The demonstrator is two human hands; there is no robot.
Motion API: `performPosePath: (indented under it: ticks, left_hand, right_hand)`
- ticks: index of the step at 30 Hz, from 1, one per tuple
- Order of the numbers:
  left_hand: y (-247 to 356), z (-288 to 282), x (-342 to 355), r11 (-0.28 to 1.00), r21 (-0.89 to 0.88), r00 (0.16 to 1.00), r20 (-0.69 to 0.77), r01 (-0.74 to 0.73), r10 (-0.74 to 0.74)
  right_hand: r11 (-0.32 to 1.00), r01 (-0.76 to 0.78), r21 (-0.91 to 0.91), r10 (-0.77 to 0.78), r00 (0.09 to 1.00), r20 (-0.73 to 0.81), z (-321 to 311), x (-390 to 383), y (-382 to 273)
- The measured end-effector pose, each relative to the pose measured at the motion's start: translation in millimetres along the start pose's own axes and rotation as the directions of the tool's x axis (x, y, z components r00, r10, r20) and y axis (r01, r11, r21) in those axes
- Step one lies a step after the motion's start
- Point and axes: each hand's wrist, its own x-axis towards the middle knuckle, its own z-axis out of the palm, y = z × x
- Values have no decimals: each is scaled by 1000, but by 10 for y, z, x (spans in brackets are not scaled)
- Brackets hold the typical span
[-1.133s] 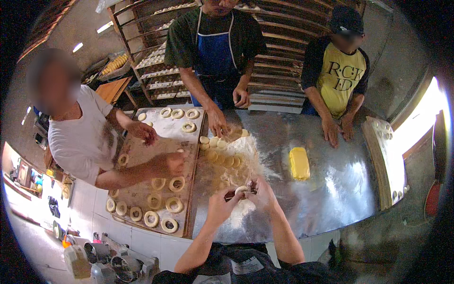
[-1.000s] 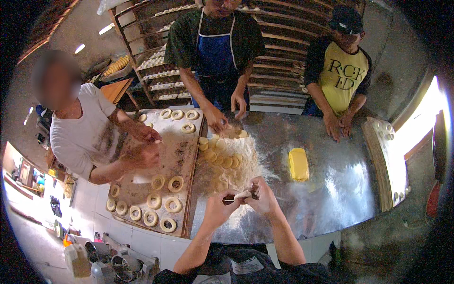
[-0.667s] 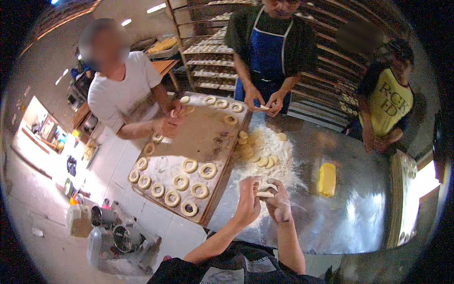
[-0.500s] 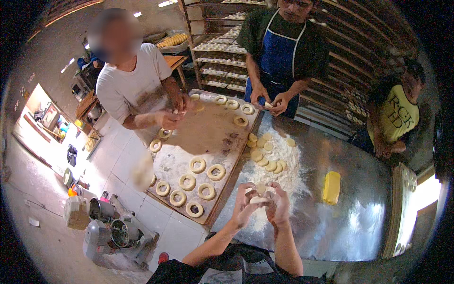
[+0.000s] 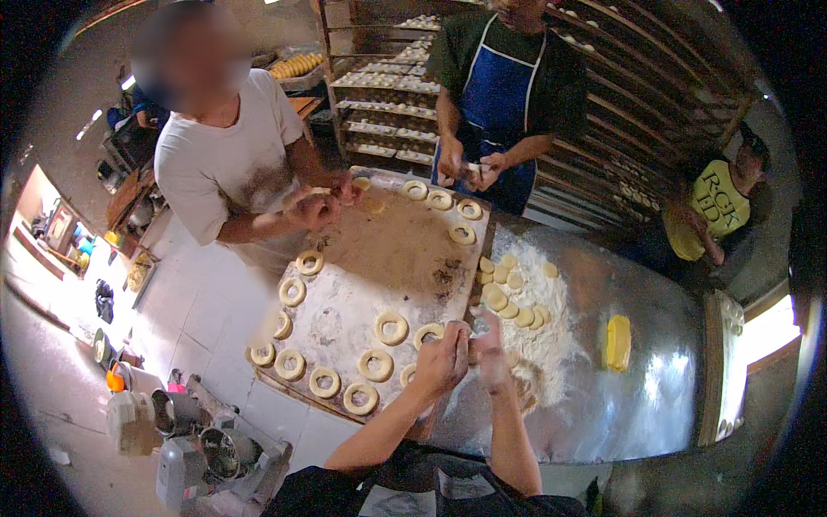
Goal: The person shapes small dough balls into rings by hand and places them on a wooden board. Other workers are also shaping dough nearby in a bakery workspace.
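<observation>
My left hand (image 5: 446, 358) is closed around a pale dough piece at the right edge of a floury board (image 5: 340, 302). My right hand (image 5: 493, 362) is beside it, smeared by motion, so its finger positions are unclear. Several dough rings (image 5: 391, 327) line the board, some just left of my hands. On the metal table (image 5: 655, 396) beyond my hands, several flat dough rounds (image 5: 508, 297) lie in scattered flour (image 5: 556, 345). A yellow block (image 5: 617, 343) sits farther right.
Co-workers stand around the table: white shirt (image 5: 215, 155), blue apron (image 5: 495, 86), yellow shirt (image 5: 711, 202). Behind them are racks (image 5: 379, 77) with trays of dough pieces. Mixing machines (image 5: 207, 439) stand at lower left. A board stack (image 5: 724, 362) is at the table's right end.
The view has turned. My hands have moved from over the flour to the board's edge, and the right has lowered and blurred. The yellow-shirted person leans farther right; the white-shirted person's hands have risen.
</observation>
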Motion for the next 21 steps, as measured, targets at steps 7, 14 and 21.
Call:
performPosePath:
  ticks: [7,14,21]
  left_hand:
    - [-329,-170,477,994,100,992,117,-48,36]
    - [-335,-245,853,988,154,980,197,-11,-20]
    - [-339,-246,1040,996,-42,960,272,75,-60]
  right_hand:
    - [777,181,-603,-278,958,-71,367,421,50]
    - [578,263,-773,-466,883,-48,313,659,-61]
    - [993,-69,-99,38,957,-288,244,811,73]
